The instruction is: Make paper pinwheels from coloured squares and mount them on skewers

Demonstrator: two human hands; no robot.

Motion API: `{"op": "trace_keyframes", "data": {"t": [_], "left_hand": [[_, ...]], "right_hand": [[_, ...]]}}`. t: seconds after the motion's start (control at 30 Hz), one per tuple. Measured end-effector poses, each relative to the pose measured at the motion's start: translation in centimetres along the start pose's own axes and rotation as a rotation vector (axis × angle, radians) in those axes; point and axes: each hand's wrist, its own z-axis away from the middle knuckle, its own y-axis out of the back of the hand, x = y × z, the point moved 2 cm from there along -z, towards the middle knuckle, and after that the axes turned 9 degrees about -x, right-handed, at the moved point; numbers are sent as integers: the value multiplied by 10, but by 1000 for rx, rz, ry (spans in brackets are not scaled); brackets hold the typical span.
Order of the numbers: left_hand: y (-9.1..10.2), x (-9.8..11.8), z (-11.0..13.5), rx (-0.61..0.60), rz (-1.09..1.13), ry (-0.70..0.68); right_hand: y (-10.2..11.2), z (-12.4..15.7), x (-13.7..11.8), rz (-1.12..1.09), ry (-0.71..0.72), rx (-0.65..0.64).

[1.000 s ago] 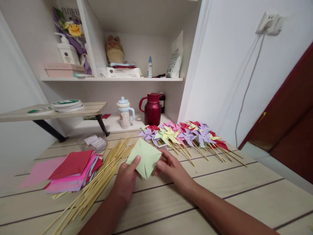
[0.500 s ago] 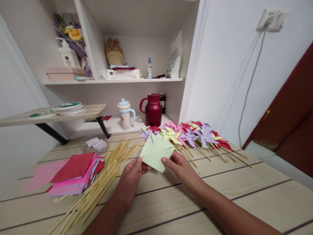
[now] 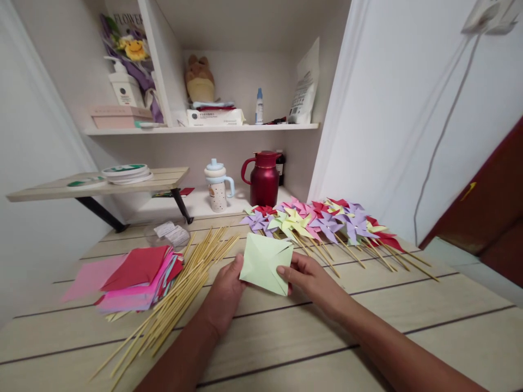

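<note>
A pale green paper square (image 3: 263,262), with slits running in from its corners, is held up above the table between my two hands. My left hand (image 3: 226,291) pinches its left edge, thumb in front. On the right edge, my right hand (image 3: 307,280) grips with the thumb on the front face and the fingers behind. Left of my hands lies a loose bundle of thin wooden sticks (image 3: 180,299). Beside it is a stack of coloured paper squares (image 3: 137,269), red on top. Finished paper pinwheels (image 3: 327,223) on sticks are heaped beyond my right hand.
A clear round container (image 3: 168,234) with white packets sits behind the paper stack. At the back stand a speckled cup (image 3: 218,188) and a red thermos jug (image 3: 264,179). A small raised shelf (image 3: 167,177) with black legs is at the left.
The green paper square has been turned from a diamond to a nearly level square, with both hands still on it. The whole view has shifted slightly.
</note>
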Motion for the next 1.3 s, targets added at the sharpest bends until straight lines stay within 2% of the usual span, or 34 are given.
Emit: {"op": "trace_keyframes", "data": {"t": [0.13, 0.33, 0.53, 0.8, 0.9, 1.0, 1.07, 1.17, 1.3], "left_hand": [[1, -2, 2, 44, -63, 33], [-3, -2, 3, 38, -97, 89], [-6, -2, 4, 45, -64, 42], [5, -8, 4, -5, -113, 136], [4, -8, 1, 32, -61, 73], [6, -5, -2, 148, 81, -17], [10, -4, -4, 229, 164, -43], [14, -4, -5, 284, 237, -54], [9, -8, -4, 238, 301, -30]], "right_hand": [[1, -1, -4, -27, 23, 17], [9, -2, -6, 40, 106, 190], [4, -2, -6, 4, 56, 114], [-2, -2, 0, -8, 37, 57], [-1, -1, 1, -8, 81, 113], [2, 3, -3, 135, 157, 242], [2, 6, -6, 242, 193, 268], [-5, 9, -7, 429, 258, 218], [-20, 10, 0, 676, 393, 139]]}}
